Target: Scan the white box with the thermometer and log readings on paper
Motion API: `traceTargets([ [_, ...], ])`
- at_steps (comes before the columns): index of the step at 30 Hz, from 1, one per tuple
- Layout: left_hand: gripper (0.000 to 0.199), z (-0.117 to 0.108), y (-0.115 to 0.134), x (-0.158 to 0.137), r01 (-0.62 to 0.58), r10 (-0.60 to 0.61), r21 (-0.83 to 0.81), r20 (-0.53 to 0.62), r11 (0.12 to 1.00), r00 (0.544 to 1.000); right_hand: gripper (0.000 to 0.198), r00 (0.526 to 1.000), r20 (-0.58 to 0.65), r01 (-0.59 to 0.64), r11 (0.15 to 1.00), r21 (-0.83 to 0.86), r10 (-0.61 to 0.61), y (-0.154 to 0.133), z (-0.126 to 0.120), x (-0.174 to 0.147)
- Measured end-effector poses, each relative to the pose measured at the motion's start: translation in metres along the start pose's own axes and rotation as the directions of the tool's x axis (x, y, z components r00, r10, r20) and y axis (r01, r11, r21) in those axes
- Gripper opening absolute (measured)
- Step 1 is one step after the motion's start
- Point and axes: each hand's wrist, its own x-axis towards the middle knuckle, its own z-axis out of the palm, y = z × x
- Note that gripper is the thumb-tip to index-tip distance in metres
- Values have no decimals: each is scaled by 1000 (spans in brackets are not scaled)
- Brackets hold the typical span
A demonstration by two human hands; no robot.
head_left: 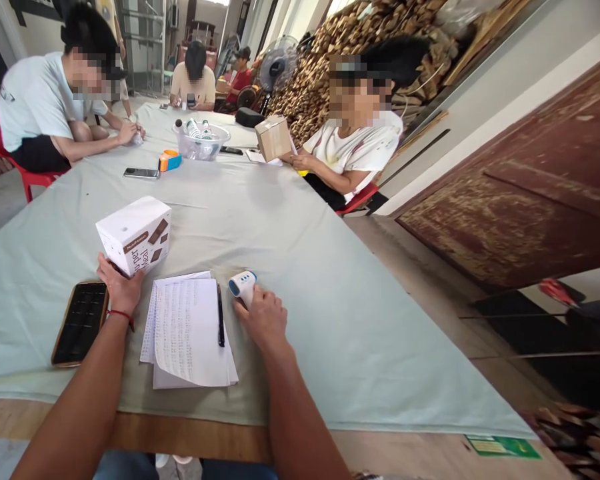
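My left hand (121,285) grips the lower near edge of a white printed box (139,233) with brown pictures on it, tilted above the cloth. In my right hand (266,317) is a white and blue infrared thermometer (243,287), fingers wrapped round its handle. Between my forearms lies a stack of handwritten paper sheets (190,333), with a black pen (221,317) along its right side. A dark phone in a brown-edged case (80,323) rests left of my left wrist.
A pale green cloth (355,320) covers the table. Farther off are a phone (141,173), an orange and blue tape roll (170,161) and a clear basin with bottles (200,143). A person at the right holds a cardboard box (273,138). Another person (45,100) sits at the left.
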Motion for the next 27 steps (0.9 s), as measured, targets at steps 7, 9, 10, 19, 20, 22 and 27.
traceTargets([
  [7, 81, 0, 14, -2, 43, -44, -15, -42, 999, 998, 36, 991, 69, -124, 968, 218, 112, -9, 0, 5],
  [9, 82, -2, 21, -4, 0, -5, -134, -34, 991, 999, 40, 994, -1, -99, 899, 426, 109, -19, -7, 2],
  [10, 80, -2, 25, -6, -19, 18, -202, -10, 979, 1000, 42, 995, -26, -66, 832, 551, 96, -25, -11, 0],
  [19, 57, 7, 38, -29, 125, 5, -347, 350, 930, 937, 33, 908, 297, -306, 17, 952, -294, -82, -28, -42],
  [20, 57, 8, 38, -29, 111, 17, -321, 369, 941, 929, 33, 898, 325, -339, 4, 941, -296, -84, -28, -43],
  [22, 56, 9, 37, -29, 74, 38, -272, 384, 960, 923, 32, 882, 368, -388, -11, 922, -296, -84, -27, -42],
  [27, 53, 11, 33, -27, 43, 40, -215, 369, 976, 929, 31, 882, 359, -379, -7, 925, -304, -85, -20, -41],
])
